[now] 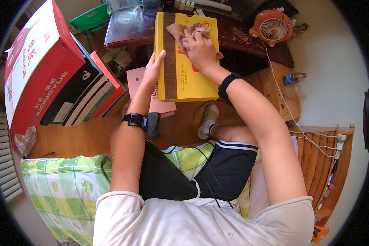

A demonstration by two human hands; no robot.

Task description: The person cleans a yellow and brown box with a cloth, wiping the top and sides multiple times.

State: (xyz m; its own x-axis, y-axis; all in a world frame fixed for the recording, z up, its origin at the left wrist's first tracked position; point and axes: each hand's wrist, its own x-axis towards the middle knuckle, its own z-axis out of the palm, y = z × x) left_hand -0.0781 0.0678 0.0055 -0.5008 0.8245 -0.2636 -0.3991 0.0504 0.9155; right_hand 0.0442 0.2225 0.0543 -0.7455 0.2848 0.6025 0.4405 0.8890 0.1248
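A yellow cardboard box (188,88) with a brown band down its left part is held up in front of me, over the front of the dark table. My left hand (153,70) grips its left edge, thumb on the side and the other fingers hidden behind it. Against the upper right of the box's face, my right hand (199,48) presses a crumpled brownish-pink cloth (177,32), fingers bunched over it. One end of the cloth hangs past the box's right edge.
Stacked boxes (49,82) rise at the left, beside a green stool (92,18). Below the yellow box lies a pink box (164,107). The dark table (129,35) bears a glass jug (125,10) and an orange fan (273,26); its white cable (276,82) trails down the right.
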